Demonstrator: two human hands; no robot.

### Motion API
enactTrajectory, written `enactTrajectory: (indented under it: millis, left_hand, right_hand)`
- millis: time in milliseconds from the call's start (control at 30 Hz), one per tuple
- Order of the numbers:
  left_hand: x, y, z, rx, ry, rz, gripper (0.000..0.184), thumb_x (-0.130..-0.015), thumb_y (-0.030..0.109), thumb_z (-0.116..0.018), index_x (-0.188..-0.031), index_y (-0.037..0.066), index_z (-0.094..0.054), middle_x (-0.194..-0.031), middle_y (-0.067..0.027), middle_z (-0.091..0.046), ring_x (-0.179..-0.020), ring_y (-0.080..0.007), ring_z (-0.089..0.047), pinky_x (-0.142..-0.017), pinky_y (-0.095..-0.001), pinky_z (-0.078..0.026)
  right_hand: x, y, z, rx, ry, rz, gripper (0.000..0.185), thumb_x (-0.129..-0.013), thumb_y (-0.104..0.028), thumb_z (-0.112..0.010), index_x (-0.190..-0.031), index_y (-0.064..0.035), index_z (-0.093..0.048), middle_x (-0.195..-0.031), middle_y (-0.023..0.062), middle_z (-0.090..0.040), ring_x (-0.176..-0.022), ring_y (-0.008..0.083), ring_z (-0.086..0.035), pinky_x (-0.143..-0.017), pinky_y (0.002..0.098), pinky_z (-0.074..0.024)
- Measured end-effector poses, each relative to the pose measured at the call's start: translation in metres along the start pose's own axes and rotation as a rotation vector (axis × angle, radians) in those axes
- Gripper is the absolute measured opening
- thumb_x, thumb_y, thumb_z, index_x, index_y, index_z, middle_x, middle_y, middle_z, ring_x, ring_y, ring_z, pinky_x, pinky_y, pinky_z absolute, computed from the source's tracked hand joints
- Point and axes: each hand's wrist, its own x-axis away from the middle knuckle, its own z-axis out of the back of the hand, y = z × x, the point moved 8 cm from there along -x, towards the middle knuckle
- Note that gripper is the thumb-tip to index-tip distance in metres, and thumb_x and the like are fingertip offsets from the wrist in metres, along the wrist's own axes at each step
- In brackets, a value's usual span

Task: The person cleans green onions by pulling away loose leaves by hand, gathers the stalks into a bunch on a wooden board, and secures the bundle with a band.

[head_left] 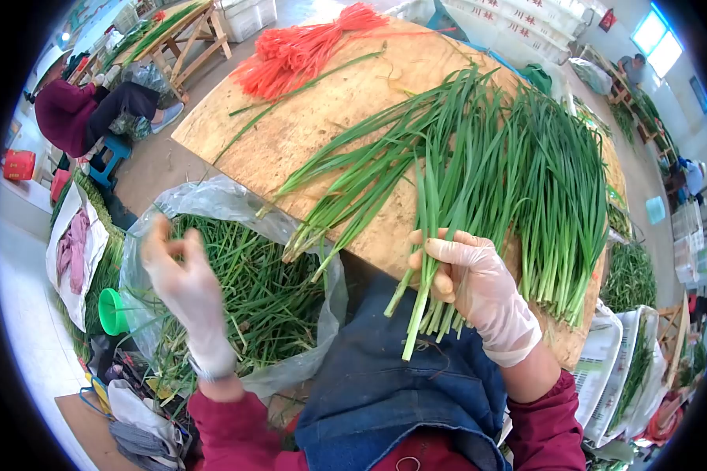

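My right hand (479, 286), in a thin clear glove, pinches a few green stalks (426, 275) near their pale lower ends at the table's front edge. My left hand (181, 275), gloved and blurred by motion, is raised over a plastic bag (330, 302) of loose leaves (251, 314); its fingers are smeared. On the wooden table (314, 133), a large pile of long green leaves (558, 188) lies right of centre, cut ends toward me. A smaller loose bunch (361, 180) spreads to its left. Red ties (306, 51) lie at the table's far side.
A seated person (63, 110) is at the upper left near a blue stool (111, 157). A green cup (112, 312) stands beside the bag. White crates (511, 23) are stacked behind the table, with more baskets (605, 369) at the right. Other people are farther right.
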Motion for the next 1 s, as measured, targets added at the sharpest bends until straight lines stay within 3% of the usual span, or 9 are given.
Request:
enactTrajectory:
  millis: [100, 167, 300, 433, 633, 700, 767, 833, 1000]
  left_hand:
    - [0.069, 0.052, -0.037, 0.650, -0.645, 0.126, 0.018, -0.083, 0.006, -0.062, -0.099, -0.002, -0.062, -0.089, -0.0106, -0.062, -0.076, -0.0155, -0.059, -0.068, -0.0272, -0.048]
    - [0.104, 0.088, -0.064, 0.855, -1.089, 0.387, 0.032, -0.088, 0.013, -0.054, -0.113, -0.005, -0.054, -0.099, -0.0131, -0.060, -0.070, -0.0147, -0.061, -0.055, -0.0219, -0.046]
    - [0.139, 0.107, -0.087, 1.074, -1.435, 0.745, 0.026, -0.088, 0.016, -0.056, -0.105, -0.003, -0.059, -0.079, -0.0065, -0.063, -0.055, -0.0088, -0.054, -0.047, -0.0198, -0.040]
    - [0.115, 0.079, -0.073, 0.859, -1.067, 0.504, 0.015, -0.086, 0.013, -0.061, -0.083, -0.001, -0.065, -0.061, -0.0031, -0.058, -0.044, -0.0063, -0.046, -0.041, -0.0199, -0.035]
    - [0.073, 0.044, -0.038, 0.586, -0.702, 0.141, 0.004, -0.083, 0.000, -0.060, -0.086, -0.002, -0.063, -0.072, -0.0080, -0.061, -0.061, -0.0124, -0.055, -0.057, -0.0251, -0.044]
    - [0.066, 0.022, -0.039, 0.540, -0.589, 0.210, 0.011, -0.085, 0.005, -0.059, -0.093, 0.001, -0.064, -0.072, -0.0023, -0.059, -0.054, -0.0053, -0.048, -0.049, -0.0183, -0.039]
    - [0.082, 0.045, -0.048, 0.739, -0.952, 0.532, 0.019, -0.084, 0.004, -0.057, -0.102, -0.001, -0.062, -0.081, -0.0063, -0.063, -0.056, -0.0081, -0.052, -0.052, -0.0193, -0.042]
    - [0.111, 0.068, -0.061, 0.821, -1.268, 0.627, 0.022, -0.083, 0.006, -0.059, -0.103, -0.003, -0.061, -0.084, -0.0069, -0.064, -0.058, -0.0085, -0.053, -0.053, -0.0203, -0.042]
    - [0.136, 0.091, -0.081, 0.999, -1.594, 0.649, 0.015, -0.081, 0.010, -0.062, -0.088, -0.004, -0.065, -0.071, -0.0053, -0.062, -0.054, -0.0083, -0.050, -0.048, -0.0204, -0.038]
  right_hand:
    - [-0.005, 0.008, -0.005, -0.034, -0.032, -0.026, 0.020, -0.084, -0.008, -0.059, -0.100, 0.0032, -0.056, -0.084, 0.0151, -0.065, -0.047, 0.0111, -0.050, -0.042, 0.0213, -0.0351]
    - [-0.005, 0.010, -0.011, -0.039, -0.042, -0.024, 0.019, -0.085, -0.009, -0.059, -0.100, 0.0025, -0.056, -0.084, 0.0133, -0.065, -0.046, 0.0107, -0.048, -0.043, 0.0218, -0.0343]
    - [-0.005, 0.012, -0.011, -0.044, -0.011, -0.001, 0.018, -0.084, -0.007, -0.059, -0.099, 0.0035, -0.057, -0.084, 0.0126, -0.064, -0.048, 0.0107, -0.049, -0.044, 0.0221, -0.0355]
    - [-0.003, 0.014, -0.022, 0.050, 0.045, 0.016, 0.016, -0.084, -0.008, -0.060, -0.095, 0.0040, -0.058, -0.083, 0.0140, -0.066, -0.047, 0.0101, -0.049, -0.041, 0.0210, -0.0363]
    - [-0.008, 0.016, -0.019, 0.149, 0.005, 0.016, 0.017, -0.083, -0.010, -0.061, -0.091, 0.0037, -0.059, -0.079, 0.0133, -0.066, -0.045, 0.0102, -0.050, -0.040, 0.0215, -0.0370]
    - [-0.006, 0.015, -0.019, 0.117, -0.014, 0.016, 0.017, -0.083, -0.011, -0.061, -0.092, 0.0032, -0.059, -0.079, 0.0138, -0.066, -0.046, 0.0104, -0.051, -0.040, 0.0216, -0.0368]
    - [-0.006, 0.017, -0.017, 0.109, 0.012, 0.009, 0.017, -0.083, -0.011, -0.061, -0.092, 0.0033, -0.059, -0.081, 0.0152, -0.066, -0.046, 0.0110, -0.051, -0.040, 0.0219, -0.0369]
    - [-0.005, 0.020, -0.019, 0.099, 0.025, -0.007, 0.017, -0.083, -0.010, -0.061, -0.092, 0.0033, -0.059, -0.081, 0.0161, -0.066, -0.046, 0.0117, -0.051, -0.040, 0.0224, -0.0368]
    - [0.003, 0.018, -0.023, 0.057, -0.017, -0.032, 0.017, -0.082, -0.009, -0.061, -0.091, 0.0048, -0.059, -0.083, 0.0172, -0.065, -0.047, 0.0137, -0.052, -0.041, 0.0233, -0.0387]
